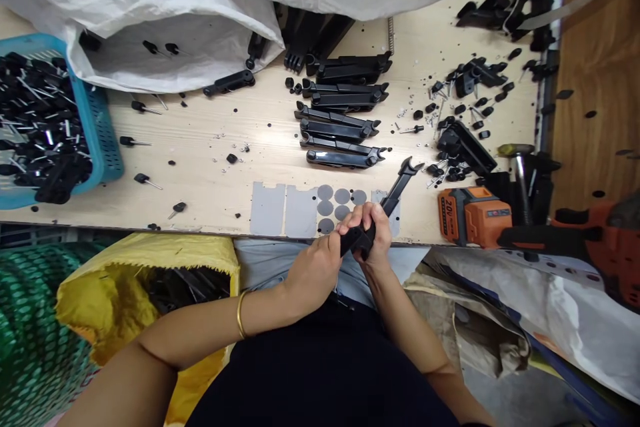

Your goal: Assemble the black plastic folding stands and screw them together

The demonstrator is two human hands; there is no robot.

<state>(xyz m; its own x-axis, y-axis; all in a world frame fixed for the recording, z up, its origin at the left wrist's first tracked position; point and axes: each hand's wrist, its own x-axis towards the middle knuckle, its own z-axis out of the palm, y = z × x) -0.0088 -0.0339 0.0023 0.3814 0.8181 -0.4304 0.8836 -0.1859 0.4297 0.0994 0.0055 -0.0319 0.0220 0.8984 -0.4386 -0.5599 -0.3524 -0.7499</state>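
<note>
Both my hands meet at the near edge of the wooden table (210, 167), closed round the lower end of one long black plastic bar (399, 188). The bar slants up and to the right, ending in a forked tip. My left hand (320, 267), with a gold bangle on its wrist, grips the bar's near end from the left. My right hand (374, 230) wraps it from the right, fingers curled over the top. Several finished-looking black bars (340, 127) lie stacked in a row on the table just beyond my hands.
A blue basket (100, 133) of black knobbed pins sits at left, with loose pins nearby. An orange cordless drill (500, 220) and hammer (517, 163) lie at right among small black parts (465, 87). White sacks (165, 13) cover the back; a yellow sack (150, 267) stands beside my lap.
</note>
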